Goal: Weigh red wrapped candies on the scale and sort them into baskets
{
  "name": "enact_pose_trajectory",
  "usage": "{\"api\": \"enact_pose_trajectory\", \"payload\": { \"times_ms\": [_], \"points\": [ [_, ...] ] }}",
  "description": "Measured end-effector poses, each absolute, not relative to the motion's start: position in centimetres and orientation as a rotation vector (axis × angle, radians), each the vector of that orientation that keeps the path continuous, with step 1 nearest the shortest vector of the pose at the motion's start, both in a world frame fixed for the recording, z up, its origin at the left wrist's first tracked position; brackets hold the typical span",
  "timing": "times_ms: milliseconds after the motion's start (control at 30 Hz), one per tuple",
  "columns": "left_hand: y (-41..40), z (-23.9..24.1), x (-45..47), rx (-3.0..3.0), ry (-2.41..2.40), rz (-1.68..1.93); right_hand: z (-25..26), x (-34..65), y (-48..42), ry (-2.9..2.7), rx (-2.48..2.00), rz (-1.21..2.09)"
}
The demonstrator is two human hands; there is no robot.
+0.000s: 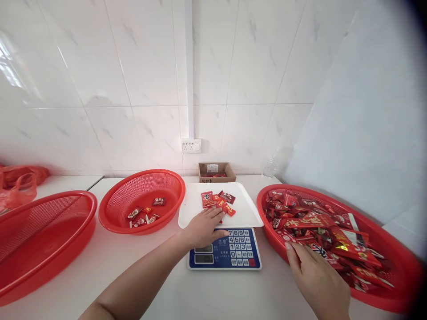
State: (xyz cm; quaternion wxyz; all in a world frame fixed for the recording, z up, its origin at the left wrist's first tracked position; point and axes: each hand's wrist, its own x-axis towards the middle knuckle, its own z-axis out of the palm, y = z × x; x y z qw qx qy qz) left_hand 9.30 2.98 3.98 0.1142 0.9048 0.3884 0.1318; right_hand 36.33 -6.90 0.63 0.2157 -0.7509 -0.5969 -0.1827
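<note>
My left hand (204, 227) lies flat over the near edge of the white scale tray (242, 213), fingers stretched toward a small heap of red snack packets (217, 201) and holding nothing. Under the tray sits a blue electronic scale (224, 249) with a keypad. My right hand (315, 278) rests on the near rim of the big red basket (393, 249) at right, which is full of red packets (320, 222); its fingers lie spread on the packets.
A round red basket (113, 213) left of the scale holds a few packets (144, 214). Another large red basket (20, 249) is at far left, red plastic bags (18, 180) behind it. A small cardboard box (216, 171) stands by the tiled wall under a socket (191, 145).
</note>
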Motion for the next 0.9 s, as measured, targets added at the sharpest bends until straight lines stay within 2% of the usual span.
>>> {"api": "enact_pose_trajectory", "payload": {
  "times_ms": [333, 500, 700, 900],
  "points": [
    [2.8, 4.1, 9.2, 2.655, 1.103, 0.268, 0.3, 36.6, -6.9, -1.681, -2.050, -0.483],
    [3.1, 4.4, 9.3, 2.663, 1.090, 0.379, 0.3, 36.7, -6.9, -1.689, -2.023, -0.506],
    [6.0, 4.9, 10.3, 2.669, 1.159, 0.423, 0.4, 36.6, -6.9, -1.691, -1.994, -0.520],
    [9.2, 5.1, 12.4, 2.706, 1.197, 0.260, 0.2, 36.8, -6.8, -1.688, -2.004, -0.504]
  ]
}}
